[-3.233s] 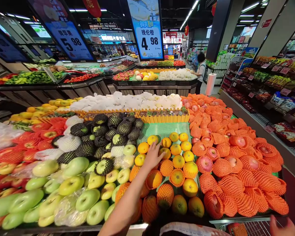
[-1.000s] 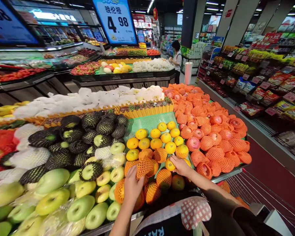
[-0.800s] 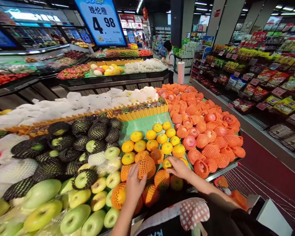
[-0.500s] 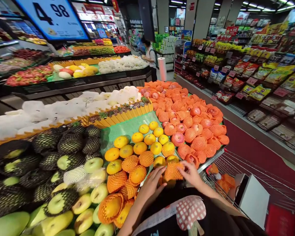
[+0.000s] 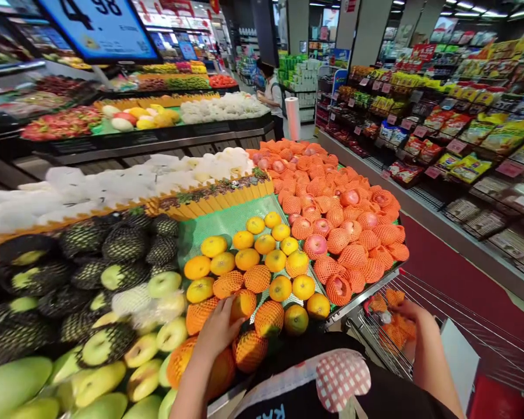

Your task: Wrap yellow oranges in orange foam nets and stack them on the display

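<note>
My left hand [image 5: 218, 330] lies with its fingers spread on the orange display, its fingertips against a netted orange [image 5: 243, 303]. Bare oranges [image 5: 265, 243] and more oranges in orange foam nets [image 5: 268, 317] lie about it on a green mat [image 5: 220, 224]. My right hand [image 5: 413, 317] reaches down into the wire shopping cart [image 5: 471, 331] at the lower right. Its fingers curl over a netted orange [image 5: 395, 334] among several others in the cart.
Green apples [image 5: 146, 349] and fruit in black nets [image 5: 122, 244] fill the left. Netted red apples [image 5: 340, 215] lie to the right of the oranges. Packaged-goods shelves [image 5: 463, 145] line the right aisle. A person [image 5: 271, 96] stands far down the aisle by a bag roll [image 5: 293, 118].
My right hand lifted a netted orange off the display and swung right, down into the cart. My left hand stayed on the netted oranges at the display's front. The view turned right.
</note>
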Available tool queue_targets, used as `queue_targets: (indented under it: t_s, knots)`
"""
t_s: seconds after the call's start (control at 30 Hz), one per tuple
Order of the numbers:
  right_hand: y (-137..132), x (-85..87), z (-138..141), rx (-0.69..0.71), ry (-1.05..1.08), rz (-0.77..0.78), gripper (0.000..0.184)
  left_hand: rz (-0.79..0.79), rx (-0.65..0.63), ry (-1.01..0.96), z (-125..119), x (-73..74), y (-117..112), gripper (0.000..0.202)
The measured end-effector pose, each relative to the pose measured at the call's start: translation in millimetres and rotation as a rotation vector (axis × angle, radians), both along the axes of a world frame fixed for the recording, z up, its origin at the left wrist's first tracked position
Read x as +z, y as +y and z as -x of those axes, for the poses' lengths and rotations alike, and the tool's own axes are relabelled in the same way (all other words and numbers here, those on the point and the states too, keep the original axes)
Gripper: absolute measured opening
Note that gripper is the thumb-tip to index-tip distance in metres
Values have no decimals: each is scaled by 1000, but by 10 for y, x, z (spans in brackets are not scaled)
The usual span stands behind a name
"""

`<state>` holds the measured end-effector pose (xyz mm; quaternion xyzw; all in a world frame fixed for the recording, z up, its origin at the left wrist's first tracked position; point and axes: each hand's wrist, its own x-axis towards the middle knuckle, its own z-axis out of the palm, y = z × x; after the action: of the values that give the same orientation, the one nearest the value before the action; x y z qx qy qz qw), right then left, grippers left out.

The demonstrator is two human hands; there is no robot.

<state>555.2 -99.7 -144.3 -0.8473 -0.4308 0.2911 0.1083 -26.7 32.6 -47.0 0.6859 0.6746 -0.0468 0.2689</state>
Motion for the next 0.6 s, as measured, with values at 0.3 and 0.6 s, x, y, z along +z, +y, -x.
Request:
queue_targets:
  t_s: [0.3, 0.6]
  knots:
    - [1438, 1019, 1923, 790, 176, -206, 32, -57, 111, 68, -232, 44, -84, 62]
    - [2248, 670, 2728, 751, -249, -149, 74, -176, 206, -53, -300, -125, -266, 60]
